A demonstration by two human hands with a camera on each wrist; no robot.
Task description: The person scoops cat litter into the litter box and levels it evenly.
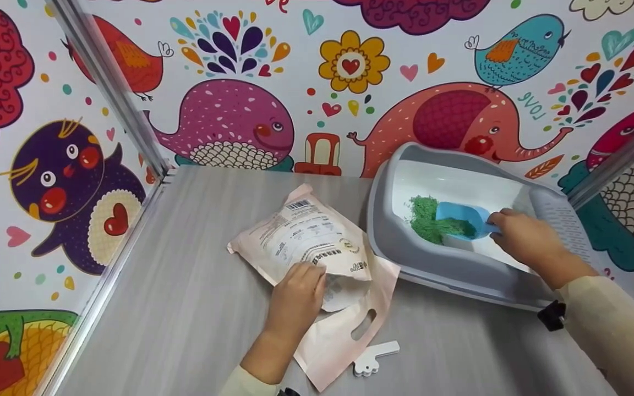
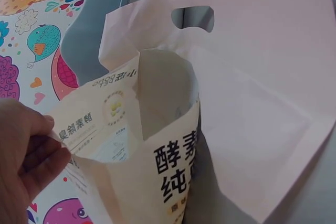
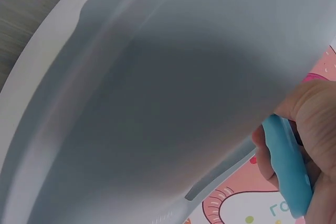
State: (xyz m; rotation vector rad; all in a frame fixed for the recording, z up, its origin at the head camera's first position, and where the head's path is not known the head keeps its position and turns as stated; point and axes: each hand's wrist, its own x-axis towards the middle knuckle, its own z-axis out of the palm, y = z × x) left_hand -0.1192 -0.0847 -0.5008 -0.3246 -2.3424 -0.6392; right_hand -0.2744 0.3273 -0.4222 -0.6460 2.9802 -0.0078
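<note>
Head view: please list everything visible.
Bag: 1, pale pink, on table
Tub: 1, grey and white, right of bag
Scoop: 1, blue, in tub
Granules: uncounted, green, in tub and scoop
Scalloped piece: 1, white, by bag's handle
Table: 1, grey, underneath
Printed walls: several, multicoloured, around
Metal strips: several, silvery, wall edges
Wrist devices: 2, black, at cuffs
Sleeves: 2, cream, forearms
Left hand: 1, pinching bag's edge
Right hand: 1, gripping scoop's handle
</note>
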